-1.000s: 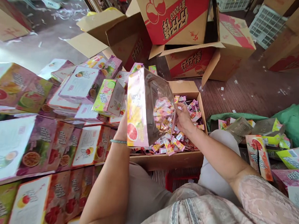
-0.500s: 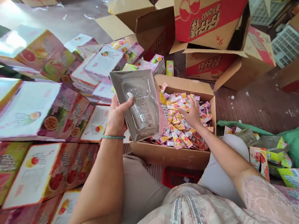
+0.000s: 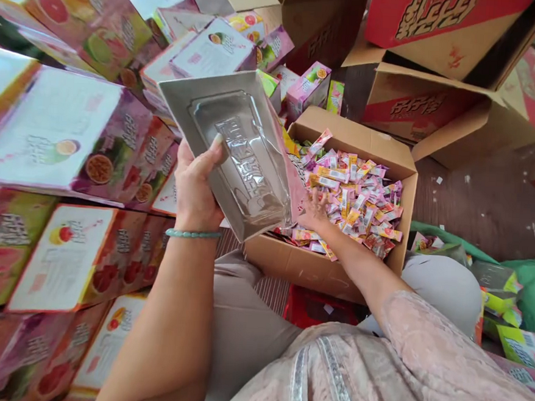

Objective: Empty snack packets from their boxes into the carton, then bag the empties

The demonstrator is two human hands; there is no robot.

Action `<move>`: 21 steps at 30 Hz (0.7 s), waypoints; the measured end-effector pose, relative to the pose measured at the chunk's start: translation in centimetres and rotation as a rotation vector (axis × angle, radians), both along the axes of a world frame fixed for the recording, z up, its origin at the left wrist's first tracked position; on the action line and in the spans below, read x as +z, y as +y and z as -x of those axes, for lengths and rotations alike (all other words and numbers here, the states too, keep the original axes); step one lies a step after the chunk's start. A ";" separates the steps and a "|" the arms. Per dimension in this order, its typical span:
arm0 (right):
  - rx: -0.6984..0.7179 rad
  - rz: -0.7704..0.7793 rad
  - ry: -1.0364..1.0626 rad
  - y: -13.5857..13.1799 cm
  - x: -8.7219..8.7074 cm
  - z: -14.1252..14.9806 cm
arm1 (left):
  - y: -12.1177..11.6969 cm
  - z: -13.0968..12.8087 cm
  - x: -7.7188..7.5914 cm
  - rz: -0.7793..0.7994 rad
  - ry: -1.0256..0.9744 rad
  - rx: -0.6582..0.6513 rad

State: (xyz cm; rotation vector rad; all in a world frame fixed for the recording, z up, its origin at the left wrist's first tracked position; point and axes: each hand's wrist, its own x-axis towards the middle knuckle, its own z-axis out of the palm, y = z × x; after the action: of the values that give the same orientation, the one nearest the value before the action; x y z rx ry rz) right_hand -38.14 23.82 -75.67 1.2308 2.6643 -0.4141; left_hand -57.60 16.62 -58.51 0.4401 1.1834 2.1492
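My left hand [image 3: 197, 186] grips a pink-sided box with a grey rim and a clear, embossed plastic face [image 3: 243, 156], its thumb lying over the plastic. The box is tilted above the left side of an open cardboard carton [image 3: 346, 123]. Inside the carton lies a heap of small pink, yellow and purple candy sachets [image 3: 355, 182]. My right hand [image 3: 315, 211] rests among the sachets beside the held box's pink side, fingers apart and partly hidden; I see nothing held in it.
Fruit-printed boxes [image 3: 48, 127] are stacked on the left. Larger open cartons [image 3: 420, 107] stand beyond the sachets. A red basket [image 3: 297, 303] sits below the carton, and green cloth [image 3: 531, 292] with loose packs [image 3: 520, 346] lies on the right.
My right hand has moved left across the sachets and nearer to me, up to the held box. My left hand still holds the box. The whole view has shifted.
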 end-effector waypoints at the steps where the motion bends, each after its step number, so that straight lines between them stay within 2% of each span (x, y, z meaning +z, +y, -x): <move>1: 0.046 0.016 -0.007 0.1 0.1 0.3 | 0.3 0.1 -0.2 -0.008 0.002 0.011; 3: 0.137 0.049 -0.032 0.6 0.8 0.5 | 1.0 0.1 -0.7 -0.010 0.005 0.018; 6: 0.224 0.097 -0.058 0.9 2.9 -0.4 | 1.7 0.2 -1.5 -0.031 0.019 -0.008; 9: 0.260 0.066 -0.014 -0.3 5.1 -3.1 | 1.6 0.5 -2.2 -0.110 0.055 -0.024; 11: 0.281 0.004 0.019 -1.8 5.8 -5.7 | 1.3 0.8 -2.3 -0.138 0.055 -0.038; 13: 0.305 -0.019 -0.021 -3.1 5.6 -8.6 | 0.9 1.1 -1.9 -0.103 0.019 -0.061; 15: 0.314 0.010 -0.129 -3.6 4.7 -11.4 | 0.6 1.3 -1.3 -0.042 -0.037 -0.083; 18: 0.308 0.015 -0.255 -2.4 3.1 -14.1 | 0.7 1.5 -0.6 -0.014 -0.097 -0.089; 21: 0.316 -0.043 -0.273 -0.8 2.9 -14.8 | 1.7 1.8 -0.8 -0.042 -0.098 -0.046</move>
State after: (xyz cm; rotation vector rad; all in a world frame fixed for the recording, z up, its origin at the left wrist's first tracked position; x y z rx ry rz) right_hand -23.33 23.05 -72.78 0.7872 2.5745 -0.1303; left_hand -59.43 18.33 -59.32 0.3720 1.0658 2.1343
